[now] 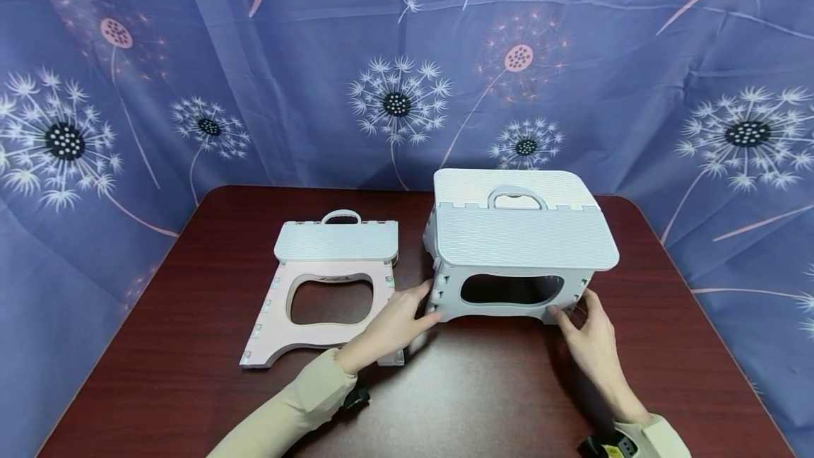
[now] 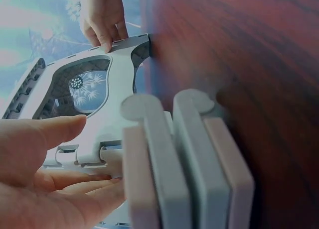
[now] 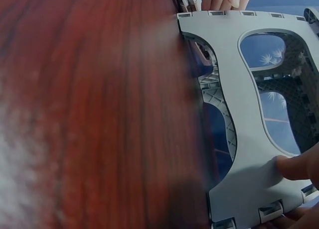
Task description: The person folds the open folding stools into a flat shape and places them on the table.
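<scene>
A white folding step stool [image 1: 524, 235] stands unfolded on the table, its ribbed top split by a carry handle. My left hand [image 1: 397, 316] holds its left front leg low down; in the left wrist view the thumb [image 2: 65, 130] lies over the front panel and the fingers run along the side. At the opposite corner my right hand [image 1: 591, 345] grips the right front leg, the thumb [image 3: 294, 168] pressed on the front panel and the other fingers round the side. A second stool [image 1: 337, 242], folded flat with pinkish legs, lies left of my left hand.
Both stools are on a dark red wooden table [image 1: 490, 387]. Behind and beside it hangs a blue cloth [image 1: 305, 76] with dandelion prints. The folded stool's leg ends [image 2: 179, 169] come close to my left wrist.
</scene>
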`<state>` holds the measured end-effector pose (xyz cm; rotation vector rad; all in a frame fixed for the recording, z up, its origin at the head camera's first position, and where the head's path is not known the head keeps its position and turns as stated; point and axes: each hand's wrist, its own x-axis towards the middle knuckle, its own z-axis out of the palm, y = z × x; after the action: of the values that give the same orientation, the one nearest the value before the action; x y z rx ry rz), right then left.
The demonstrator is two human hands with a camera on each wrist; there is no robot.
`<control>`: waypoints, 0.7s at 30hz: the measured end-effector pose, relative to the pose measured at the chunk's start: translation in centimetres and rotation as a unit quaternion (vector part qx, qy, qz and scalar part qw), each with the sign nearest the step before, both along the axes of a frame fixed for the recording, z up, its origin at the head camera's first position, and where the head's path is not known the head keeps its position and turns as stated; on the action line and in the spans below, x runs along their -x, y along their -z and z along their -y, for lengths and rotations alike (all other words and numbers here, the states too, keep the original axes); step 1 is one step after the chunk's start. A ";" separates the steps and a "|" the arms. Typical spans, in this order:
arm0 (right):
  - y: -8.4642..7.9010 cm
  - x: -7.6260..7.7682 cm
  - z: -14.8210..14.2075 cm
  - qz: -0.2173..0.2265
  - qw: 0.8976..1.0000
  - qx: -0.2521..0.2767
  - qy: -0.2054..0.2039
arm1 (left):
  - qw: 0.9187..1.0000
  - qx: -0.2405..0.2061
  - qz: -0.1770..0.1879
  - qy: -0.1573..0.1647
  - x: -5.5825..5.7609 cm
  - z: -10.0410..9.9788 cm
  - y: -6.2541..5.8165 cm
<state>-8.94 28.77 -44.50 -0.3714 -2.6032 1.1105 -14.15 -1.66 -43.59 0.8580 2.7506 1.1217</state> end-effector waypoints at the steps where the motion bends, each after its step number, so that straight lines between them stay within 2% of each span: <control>1: 0.0 0.0 0.0 -0.002 1.000 -0.004 -0.001 | 1.000 0.002 -0.002 -0.002 0.0 -0.1 0.0; 10: 0.4 0.2 -1.0 -0.021 0.998 -0.051 -0.007 | 0.999 0.008 0.023 -0.028 0.2 -1.1 0.1; 21: 0.7 0.6 -2.1 -0.017 0.995 -0.087 -0.044 | 0.998 -0.009 0.023 -0.051 0.3 -2.2 0.3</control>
<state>-9.57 30.86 -45.19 -0.1981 -2.6840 0.8977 -14.47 0.52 -43.88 0.6925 2.7781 1.1691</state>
